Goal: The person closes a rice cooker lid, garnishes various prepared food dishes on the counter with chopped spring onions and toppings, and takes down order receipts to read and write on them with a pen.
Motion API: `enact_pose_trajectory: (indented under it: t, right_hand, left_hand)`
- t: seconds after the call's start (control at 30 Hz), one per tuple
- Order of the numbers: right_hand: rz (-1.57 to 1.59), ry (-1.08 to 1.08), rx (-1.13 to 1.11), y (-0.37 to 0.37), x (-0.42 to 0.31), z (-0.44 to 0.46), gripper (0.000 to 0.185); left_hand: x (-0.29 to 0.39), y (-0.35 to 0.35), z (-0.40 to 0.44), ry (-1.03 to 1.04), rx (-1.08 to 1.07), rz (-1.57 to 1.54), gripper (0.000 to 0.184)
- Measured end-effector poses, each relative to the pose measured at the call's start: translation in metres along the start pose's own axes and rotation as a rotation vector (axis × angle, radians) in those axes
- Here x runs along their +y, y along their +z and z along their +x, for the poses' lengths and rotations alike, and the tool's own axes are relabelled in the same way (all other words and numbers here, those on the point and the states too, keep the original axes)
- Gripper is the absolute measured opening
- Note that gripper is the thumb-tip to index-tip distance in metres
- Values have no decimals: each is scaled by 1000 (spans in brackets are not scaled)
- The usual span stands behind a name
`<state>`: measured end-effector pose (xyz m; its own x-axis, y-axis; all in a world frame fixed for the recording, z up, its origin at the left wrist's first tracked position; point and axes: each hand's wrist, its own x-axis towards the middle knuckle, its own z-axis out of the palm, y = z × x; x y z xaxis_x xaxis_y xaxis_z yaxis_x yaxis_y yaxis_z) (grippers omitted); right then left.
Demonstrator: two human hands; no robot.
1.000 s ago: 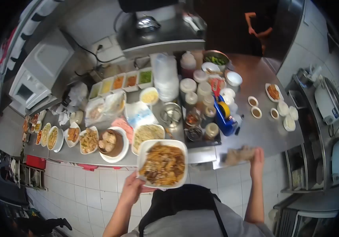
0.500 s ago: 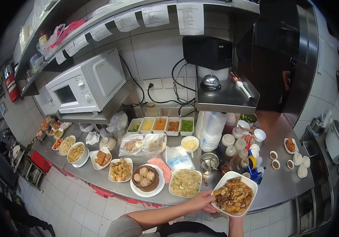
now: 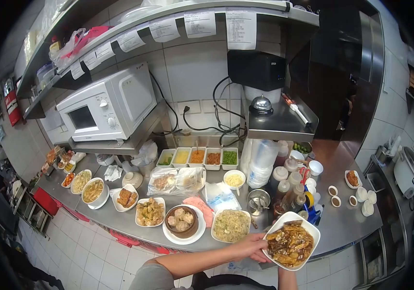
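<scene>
A white square bowl point(image 3: 314, 234) of browned, sauced food pieces is held up at the counter's front edge. My left hand point(image 3: 254, 247) grips its left rim, fingers closed against the side. Beneath the bowl, my right hand point(image 3: 286, 276) supports it; its fingers are hidden by the bowl. Left of my left hand sits a square bowl of fried rice point(image 3: 231, 225). Beyond that, a round steamer of dumplings point(image 3: 181, 222) rests on a white plate point(image 3: 202, 231), beside a pink cloth point(image 3: 202, 209).
More filled dishes line the counter point(image 3: 139, 231) leftward, including a soup bowl point(image 3: 93, 191). Garnish tubs point(image 3: 197, 157) stand at the back, below a microwave point(image 3: 105, 108). Sauce bottles point(image 3: 289, 181), a metal pot point(image 3: 258, 200) and a tape dispenser point(image 3: 308, 200) stand behind the held bowl.
The view has shifted slightly, so the counter items sit a little differently in frame. The held bowl appears slightly further right, with both hands still at it.
</scene>
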<state>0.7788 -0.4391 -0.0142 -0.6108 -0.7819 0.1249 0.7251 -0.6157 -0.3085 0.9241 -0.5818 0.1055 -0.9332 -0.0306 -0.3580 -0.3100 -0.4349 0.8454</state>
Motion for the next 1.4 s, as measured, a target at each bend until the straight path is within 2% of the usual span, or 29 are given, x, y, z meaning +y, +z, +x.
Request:
enact_pose_trajectory:
  t: [0.07,0.13,0.2,0.3,0.33,0.4,0.5,0.6,0.67,0.73,0.77,0.83,0.87,0.93,1.0,1.07,1.1,1.13,1.17,1.2,1.27,1.3,1.4]
  right_hand:
    - [-77,-29,230,32,13,-20,54]
    - [-86,22,344,65,-2,-36,52]
    - [-30,151,336,94,-38,-40,50]
    - [-450,43,53,29,-51,-8,52]
    - [-272,16,83,12,-34,-13,52]
    - [34,-113,-204,9,2,-14,53]
    - [-10,65,301,53,0,-38,54]
    - [-214,181,290,72,-47,-50,54]
    - [-709,-47,181,34,-57,-28,55]
    - [-344,-37,200,15,-44,-13,57]
    - [-107,-6,-90,35,-24,-14,57]
    - [65,8,-151,43,-6,-21,59]
    - [-1,-7,77,29,-3,-32,60]
    - [-117,46,305,32,-16,-43,61]
    - [-218,180,311,67,-60,-61,60]
    - [-173,113,266,79,-77,-38,59]
    - [-150,65,260,74,-86,-34,59]
    - [-262,-41,135,38,-87,-22,55]
    - [-224,-67,195,10,-78,-27,53]
    - [136,14,14,10,-64,-30,53]
    - [277,-166,-151,-14,-52,-31,52]
    - [343,86,30,20,-65,-43,50]
    - [-282,183,153,17,-133,-90,47]
  left_hand:
    - [2,-1,-4,13,12,-21,43]
    - [9,-6,-15,-22,34,12,43]
    - [12,-9,-14,-35,26,34,44]
    - [3,-8,-10,-46,-16,30,44]
    - [4,0,-7,-35,-26,18,44]
    - [5,5,-4,-8,-31,2,44]
    - [4,0,-10,3,-8,-5,45]
    - [7,-6,-16,-16,-2,11,46]
    - [6,-7,-17,-34,-18,18,46]
    - [8,6,-15,-11,-30,21,44]
    - [6,9,-9,10,-39,18,44]
    - [6,11,-4,24,-45,13,45]
    - [10,11,-6,14,-29,9,45]
    - [17,11,-15,-7,7,-3,45]
    - [15,6,-11,-27,-1,22,45]
    - [11,6,-4,-38,-12,38,44]
    - [10,12,3,-40,-27,44,43]
    - [8,21,12,-51,-53,51,42]
    - [9,31,18,-27,-73,17,40]
    - [9,39,24,-23,-69,17,40]
    - [9,50,36,-12,-70,27,40]
    - [10,58,40,2,-27,-6,40]
    - [9,74,60,10,20,-44,44]
